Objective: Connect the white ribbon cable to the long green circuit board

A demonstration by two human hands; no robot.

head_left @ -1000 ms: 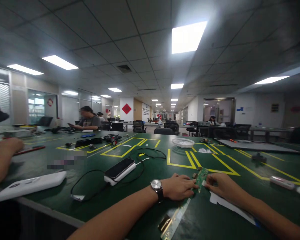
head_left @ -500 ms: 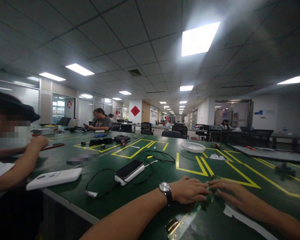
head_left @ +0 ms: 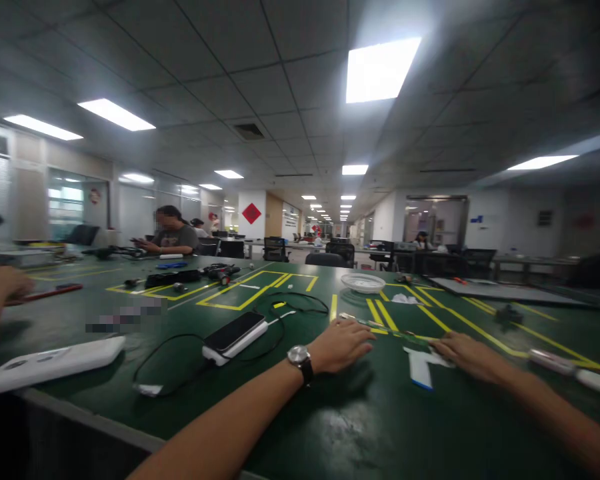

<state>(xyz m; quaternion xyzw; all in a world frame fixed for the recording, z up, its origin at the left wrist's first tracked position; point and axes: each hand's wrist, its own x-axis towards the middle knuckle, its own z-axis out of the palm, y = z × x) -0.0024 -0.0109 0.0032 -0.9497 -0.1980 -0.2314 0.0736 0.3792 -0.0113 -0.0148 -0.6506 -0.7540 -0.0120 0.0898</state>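
Observation:
A thin, greenish see-through strip lies crosswise beyond my hands, its left end pale and marked. My left hand, with a watch on the wrist, is palm down just on the near side of that end. Its fingers are stretched out and apart; whether they touch the strip is unclear. At the strip's right end, my right hand has its fingers pressed together on it, the fingertips partly hidden. Between the hands, on the near side, lies a white piece with a blue edge.
On the green table, a phone on a white block with a black cable lies to the left, a white device further left. A white basket stands beyond my hands. A co-worker's hand is at far left.
The strip has turned from pointing towards me to lying crosswise farther away. My hands have moved apart. The view has swung right, and the white piece with a blue edge shows more fully.

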